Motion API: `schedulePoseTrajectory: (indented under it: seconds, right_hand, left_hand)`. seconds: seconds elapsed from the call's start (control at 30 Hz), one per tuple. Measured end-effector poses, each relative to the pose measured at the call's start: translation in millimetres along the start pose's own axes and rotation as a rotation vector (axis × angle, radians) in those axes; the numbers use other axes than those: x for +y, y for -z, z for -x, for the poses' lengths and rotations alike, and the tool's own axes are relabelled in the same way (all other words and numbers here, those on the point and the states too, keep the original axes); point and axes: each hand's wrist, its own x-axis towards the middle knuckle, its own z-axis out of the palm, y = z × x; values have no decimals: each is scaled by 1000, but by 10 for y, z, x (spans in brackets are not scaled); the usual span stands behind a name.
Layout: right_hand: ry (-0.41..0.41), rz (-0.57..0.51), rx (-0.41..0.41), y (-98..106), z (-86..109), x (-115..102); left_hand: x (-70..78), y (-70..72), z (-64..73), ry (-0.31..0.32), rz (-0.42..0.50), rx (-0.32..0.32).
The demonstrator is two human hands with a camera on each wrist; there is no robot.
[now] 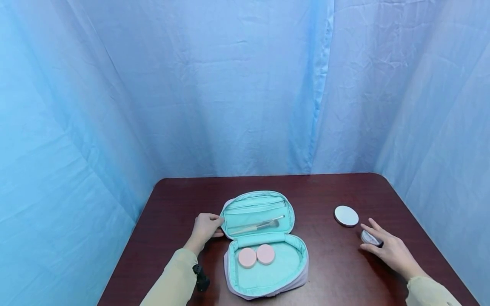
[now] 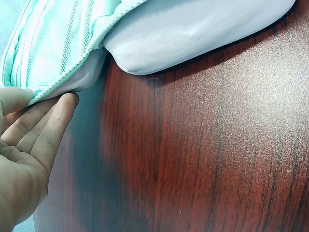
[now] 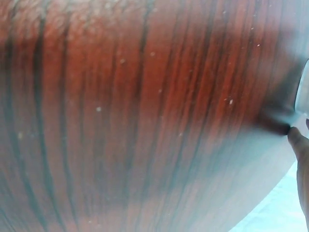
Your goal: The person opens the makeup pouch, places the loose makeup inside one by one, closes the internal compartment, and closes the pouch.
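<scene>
An unzipped cosmetic bag (image 1: 302, 276), lavender outside and mint green inside, lies with its lid folded back. My left hand (image 1: 204, 231) pinches the left rim of the lid; in the left wrist view the thumb is on the mint edging and the fingers (image 2: 41, 128) lie beneath. Two pink round cases (image 1: 247, 258) sit in the bag's base, and makeup brushes (image 1: 256, 226) lie in the lid. On the right, my right hand (image 1: 392, 250) reaches around a small round container (image 1: 370, 239) with spread thumb and fingers. Whether they touch it cannot be told.
A white round disc (image 1: 346, 216), like a compact, lies beyond the right hand. Everything rests on a dark red-brown wooden table (image 1: 183, 191) with rounded far corners. Blue curtains (image 1: 245, 93) hang behind and at both sides.
</scene>
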Motion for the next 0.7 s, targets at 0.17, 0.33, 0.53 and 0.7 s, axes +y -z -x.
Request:
schedulePoseTrajectory:
  seconds: [0.17, 0.33, 0.53, 0.7]
  right_hand:
    - [11, 3, 32, -20, 26, 77]
    - [-12, 13, 52, 0, 49, 112]
    - [-58, 3, 32, 35, 48, 111]
    - [-64, 10, 37, 36, 48, 115]
  left_hand:
    - [6, 6, 0, 1, -4, 2]
    - [-7, 7, -5, -4, -2, -2]
    - [-20, 3, -15, -4, 2, 0]
    - [-17, 2, -10, -3, 4, -1]
